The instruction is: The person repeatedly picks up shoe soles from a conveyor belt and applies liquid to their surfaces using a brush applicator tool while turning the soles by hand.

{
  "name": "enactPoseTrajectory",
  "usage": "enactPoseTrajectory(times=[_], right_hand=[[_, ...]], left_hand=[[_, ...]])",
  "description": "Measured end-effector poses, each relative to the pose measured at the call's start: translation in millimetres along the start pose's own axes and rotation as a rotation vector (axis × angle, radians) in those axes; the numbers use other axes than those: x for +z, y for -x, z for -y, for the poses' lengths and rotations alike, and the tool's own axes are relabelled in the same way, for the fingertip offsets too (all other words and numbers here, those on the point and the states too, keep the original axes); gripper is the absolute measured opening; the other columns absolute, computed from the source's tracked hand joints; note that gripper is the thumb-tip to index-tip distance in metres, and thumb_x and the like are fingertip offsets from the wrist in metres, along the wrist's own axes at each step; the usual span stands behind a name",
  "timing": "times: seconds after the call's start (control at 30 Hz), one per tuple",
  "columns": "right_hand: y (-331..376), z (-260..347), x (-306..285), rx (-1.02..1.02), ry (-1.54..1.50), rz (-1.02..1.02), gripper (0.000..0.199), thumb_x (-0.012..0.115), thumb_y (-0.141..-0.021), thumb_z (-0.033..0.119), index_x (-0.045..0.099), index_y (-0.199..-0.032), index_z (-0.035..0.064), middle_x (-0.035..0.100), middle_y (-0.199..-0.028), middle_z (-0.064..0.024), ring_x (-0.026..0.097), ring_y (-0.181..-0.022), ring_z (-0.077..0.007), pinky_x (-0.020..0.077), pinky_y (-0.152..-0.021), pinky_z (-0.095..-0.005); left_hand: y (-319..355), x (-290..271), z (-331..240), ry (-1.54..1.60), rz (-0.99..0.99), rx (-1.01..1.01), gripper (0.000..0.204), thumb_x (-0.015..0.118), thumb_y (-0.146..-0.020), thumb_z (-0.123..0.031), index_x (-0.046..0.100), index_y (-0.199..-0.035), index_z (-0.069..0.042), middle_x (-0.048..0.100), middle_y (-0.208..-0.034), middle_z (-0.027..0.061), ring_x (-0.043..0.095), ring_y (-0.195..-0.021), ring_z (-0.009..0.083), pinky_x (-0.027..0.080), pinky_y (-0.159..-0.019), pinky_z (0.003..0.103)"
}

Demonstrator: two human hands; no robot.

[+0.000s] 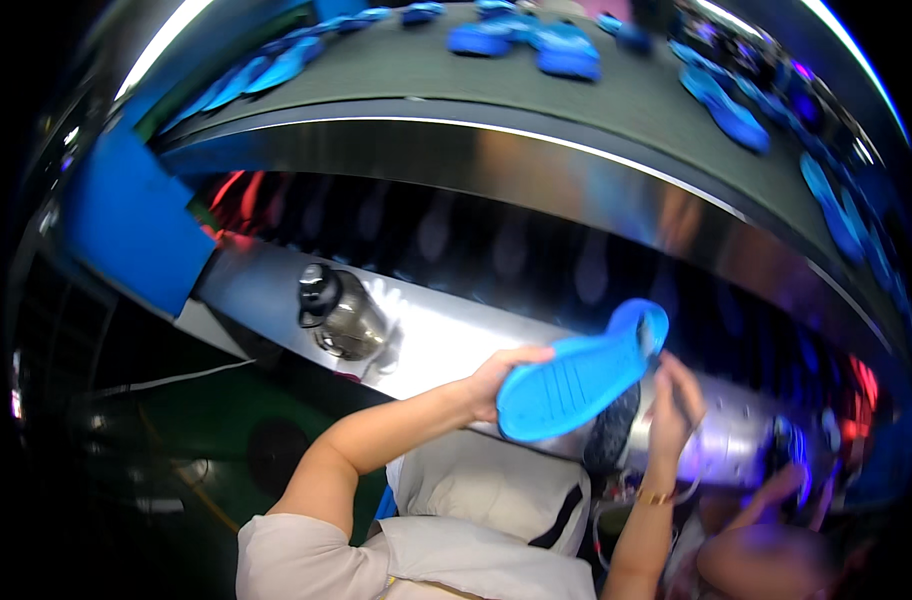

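Note:
A bright blue shoe sole (571, 395), with grooved lines across its broad end and a raised, curved heel, is held tilted over the steel ledge. My left hand (488, 382) grips the broad end, its thumb along the upper edge. At the heel end, my right hand (676, 400) is raised with its fingers bent together close to the rim. Blur hides what those fingertips hold, if anything, and whether they touch the sole. A small dark patch shows inside the heel.
A flask with a black lid (351, 318) stands on the steel ledge (431, 345). Beyond, a green conveyor belt (396, 75) carries several blue soles (566, 52). A dark rounded object (612, 432) sits beside my right wrist. Another person (766, 560) is at the lower right.

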State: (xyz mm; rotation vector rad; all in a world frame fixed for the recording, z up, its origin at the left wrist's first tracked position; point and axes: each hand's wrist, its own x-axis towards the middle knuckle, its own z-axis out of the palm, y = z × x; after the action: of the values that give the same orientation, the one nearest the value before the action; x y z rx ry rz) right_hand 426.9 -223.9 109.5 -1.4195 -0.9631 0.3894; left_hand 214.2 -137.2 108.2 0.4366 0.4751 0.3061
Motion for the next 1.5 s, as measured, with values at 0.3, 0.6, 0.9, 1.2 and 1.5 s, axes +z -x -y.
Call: enactPoseTrajectory(times=[0.3,0.6,0.9,1.2,1.5], right_hand=[[43.9,-16.0,-38.7,0.229,-0.688,0.274,0.023,0.055,-0.082,0.01,0.051,-0.099,-0.0044,0.057,-0.1,-0.0255,0.041,-0.038,-0.0092,0.0346,-0.039,-0.0163],[37.6,-23.6,-14.1,0.426,-0.7,0.257,0.019,0.052,-0.082,0.005,0.055,-0.098,-0.0041,0.059,-0.098,-0.0222,0.045,-0.043,-0.0106,0.0362,-0.04,-0.0188],[48.7,-38.5,-17.4,0.562,-0.676,0.156,0.018,0.054,-0.082,0.004,0.058,-0.096,-0.0064,0.062,-0.085,-0.0147,0.047,-0.044,-0.0104,0.0388,-0.042,-0.0196],[53.7,-51.1,-30.9,0.652,-0.622,0.162,0.022,0.056,-0.084,0.011,0.059,-0.101,-0.0017,0.058,-0.066,-0.003,0.046,-0.046,-0.0061,0.0364,-0.042,-0.019],[58.8,-50.2,-30.6,0.515,-0.624,0.17,0.024,0.057,-0.084,0.016,0.06,-0.102,-0.0006,0.054,-0.061,0.0003,0.044,-0.044,-0.0035,0.0334,-0.04,-0.0159]], left_hand=[[108.9,22.6,-100.5,-0.11,0.094,0.908,0.053,0.033,-0.087,-0.032,0.041,-0.122,0.007,0.05,-0.117,0.0209,0.053,-0.102,0.0336,0.038,-0.093,0.045],[59.1,18.9,-293.8,0.398,-0.254,1.424,0.067,0.034,-0.086,-0.044,0.017,-0.134,-0.001,0.041,-0.127,0.0194,0.041,-0.117,0.0308,0.035,-0.093,0.051],[-40.8,26.1,-347.4,-2.256,-1.372,1.03,0.067,0.062,-0.068,-0.044,0.046,-0.119,-0.005,0.041,-0.127,0.0166,0.038,-0.119,0.0321,0.031,-0.098,0.042],[-59.8,32.7,-335.4,-2.186,-0.678,1.154,0.078,0.059,-0.072,0.005,0.024,-0.134,-0.028,0.051,-0.109,0.0261,0.049,-0.101,0.042,0.042,-0.083,0.043],[-29.5,68.7,-281.6,-2.227,-0.502,1.129,0.035,0.056,-0.078,-0.003,0.051,-0.113,-0.002,0.051,-0.113,0.0213,0.049,-0.107,0.0326,0.036,-0.092,0.035]])
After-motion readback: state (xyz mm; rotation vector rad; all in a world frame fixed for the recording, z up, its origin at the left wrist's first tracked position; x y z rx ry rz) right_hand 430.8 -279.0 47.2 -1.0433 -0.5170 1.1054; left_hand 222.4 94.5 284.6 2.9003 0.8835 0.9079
